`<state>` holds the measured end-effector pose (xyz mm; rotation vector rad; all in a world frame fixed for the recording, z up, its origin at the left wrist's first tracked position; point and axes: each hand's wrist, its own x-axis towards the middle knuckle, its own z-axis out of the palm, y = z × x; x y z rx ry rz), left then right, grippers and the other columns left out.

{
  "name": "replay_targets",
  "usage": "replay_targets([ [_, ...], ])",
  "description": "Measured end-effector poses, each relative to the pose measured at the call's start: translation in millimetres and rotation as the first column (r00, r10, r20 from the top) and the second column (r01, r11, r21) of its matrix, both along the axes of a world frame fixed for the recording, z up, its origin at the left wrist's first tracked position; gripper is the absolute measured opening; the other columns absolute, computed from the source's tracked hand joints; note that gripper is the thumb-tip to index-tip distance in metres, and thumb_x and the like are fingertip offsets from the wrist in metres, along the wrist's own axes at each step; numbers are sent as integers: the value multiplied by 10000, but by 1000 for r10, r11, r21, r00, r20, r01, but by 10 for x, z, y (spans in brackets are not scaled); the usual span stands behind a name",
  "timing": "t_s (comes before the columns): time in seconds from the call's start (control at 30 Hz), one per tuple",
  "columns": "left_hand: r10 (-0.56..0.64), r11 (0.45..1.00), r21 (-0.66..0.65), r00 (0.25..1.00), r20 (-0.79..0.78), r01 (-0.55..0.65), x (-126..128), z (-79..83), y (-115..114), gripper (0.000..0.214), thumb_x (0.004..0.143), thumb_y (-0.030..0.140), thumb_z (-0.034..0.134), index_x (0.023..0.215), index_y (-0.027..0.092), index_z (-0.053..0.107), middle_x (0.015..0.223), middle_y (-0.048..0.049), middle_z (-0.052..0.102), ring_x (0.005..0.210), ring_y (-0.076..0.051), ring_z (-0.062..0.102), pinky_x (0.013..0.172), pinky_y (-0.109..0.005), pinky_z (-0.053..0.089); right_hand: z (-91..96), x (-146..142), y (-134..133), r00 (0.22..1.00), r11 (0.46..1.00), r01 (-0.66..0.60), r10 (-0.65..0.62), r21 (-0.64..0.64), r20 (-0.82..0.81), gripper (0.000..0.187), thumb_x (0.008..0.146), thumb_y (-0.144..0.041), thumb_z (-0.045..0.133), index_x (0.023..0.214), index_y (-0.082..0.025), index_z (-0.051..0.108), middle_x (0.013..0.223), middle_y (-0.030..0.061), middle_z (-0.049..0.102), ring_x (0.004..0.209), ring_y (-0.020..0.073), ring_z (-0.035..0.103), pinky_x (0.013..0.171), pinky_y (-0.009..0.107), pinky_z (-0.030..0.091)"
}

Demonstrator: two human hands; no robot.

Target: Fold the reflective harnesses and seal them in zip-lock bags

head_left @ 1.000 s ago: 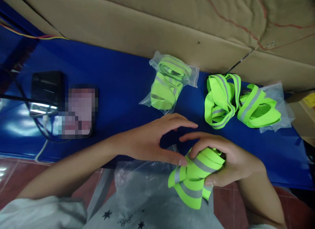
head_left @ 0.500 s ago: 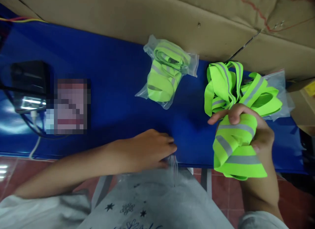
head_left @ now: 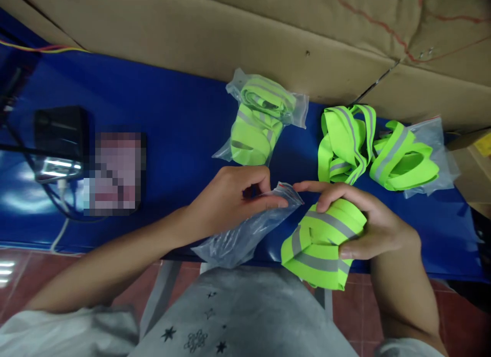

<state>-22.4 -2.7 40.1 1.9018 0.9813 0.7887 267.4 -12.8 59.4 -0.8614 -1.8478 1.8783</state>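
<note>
blue worktop (head_left: pixel 172 116): runs across the middle of the frame from left to right. brown cardboard (head_left: pixel 192 35) lies along its upper edge, and a grey cloth (head_left: pixel 238 316) with star prints sits at bottom centre.
clear bag (head_left: pixel 245 231): empty and limp, at centre frame. its long axis slants from lower left, where the closed end hangs over the near edge of the worktop, up to the right, where the mouth with its red strip sits.
folded band (head_left: pixel 318 244): neon green with a grey reflective stripe, doubled into a thick pad, lower right of centre. it lies just right of and slightly below the bag's mouth, near it but not inside.
left hand (head_left: pixel 226 201): enters from lower left. its fingers (head_left: pixel 268 201) are pinched on the lip of the bag's mouth.
right hand (head_left: pixel 368 229): enters from lower right, with fingers (head_left: pixel 326 191) and thumb clamped round the folded band. the forefinger stretches left and its tip seems to touch the corner of the mouth.
key relation: the mouth faces right, toward the band. the right hand is nearer the band and the left hand is nearer the bag.
others: a bagged band (head_left: pixel 261 124) lies above centre, and loose bands (head_left: pixel 345 142) lie at upper right, well apart from the hands. a black device (head_left: pixel 59 137) sits at far left.
</note>
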Motion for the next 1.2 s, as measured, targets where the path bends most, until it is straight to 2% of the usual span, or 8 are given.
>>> replay_targets([
  [0.3, 46, 999, 10, 996, 79, -47, 21, -52, -4, 454, 830, 394, 840, 661, 172, 482, 612, 72, 526, 573, -71, 471, 566, -232, 360, -45, -41, 28, 995, 992, -72, 64, 105, 77, 573, 730, -301, 899, 1245, -281, 649, 1531, 67, 547, 1419, 264, 549, 1150, 332, 463],
  [0.43, 4, 977, -210, 976, 219, 43, 19, -69, 24, 457, 792, 418, 869, 709, 175, 491, 711, 47, 571, 650, -74, 527, 611, -215, 411, -52, -36, -3, 999, 996, -43, 42, 80, 21, 579, 701, -315, 916, 1219, -275, 661, 1457, 63, 598, 1331, 248, 611, 1114, 314, 488],
  [0.53, -101, 756, -504, 834, 542, 419, 42, -186, 24, 613, 719, 632, 855, 1092, 227, 587, 1145, -63, 660, 1049, -178, 678, 879, -313, 556, -55, -56, -20, 997, 998, -22, 26, 64, -66, 579, 689, -284, 924, 1205, -261, 661, 1358, 64, 652, 1249, 225, 651, 1058, 293, 522],
  [0.63, -128, 459, -561, 676, 726, 689, 92, -330, -21, 1100, 663, 653, 886, 1551, 339, 317, 1542, -158, 489, 1455, -319, 496, 1142, -510, 461, -60, -88, -34, 981, 999, 12, -5, 36, -194, 595, 663, -240, 940, 1183, -245, 651, 1267, 54, 692, 1173, 190, 676, 988, 244, 546],
  [0.7, -158, 388, -557, 649, 744, 734, 118, -373, -61, 1280, 652, 580, 923, 1636, 349, 138, 1636, -169, 388, 1540, -346, 376, 1226, -569, 350, -64, -111, -41, 969, 999, 24, -16, 30, -248, 599, 652, -218, 943, 1171, -238, 645, 1262, 52, 698, 1148, 176, 683, 952, 224, 554],
  [0.87, -244, 483, -572, 729, 640, 663, 89, -281, -92, 1440, 599, 542, 962, 1666, 329, 18, 1698, -140, 273, 1595, -354, 239, 1302, -564, 173, -65, -167, -44, 986, 990, 47, -25, 132, -167, 542, 698, -152, 901, 1168, -241, 646, 1286, 50, 701, 1205, 173, 670, 1003, 231, 542],
  [1.07, -235, 729, -509, 866, 441, 457, -27, -106, -42, 1151, 755, 392, 897, 1636, 394, 156, 1497, -94, 519, 1326, -280, 591, 1096, -454, 520, -21, -103, -1, 998, 981, -41, 50, 191, -43, 548, 708, -169, 902, 1190, -239, 650, 1330, 66, 693, 1247, 186, 667, 1035, 240, 534],
  [1.2, -267, 886, -337, 944, 192, 319, -151, 104, -1, 1007, 826, 344, 838, 1625, 345, 226, 1449, -96, 578, 1177, -221, 671, 1001, -351, 583, 63, 70, 4, 995, 990, -91, 93, 110, -19, 529, 703, -239, 907, 1180, -259, 678, 1343, 78, 690, 1208, 234, 688, 974, 302, 579],
])
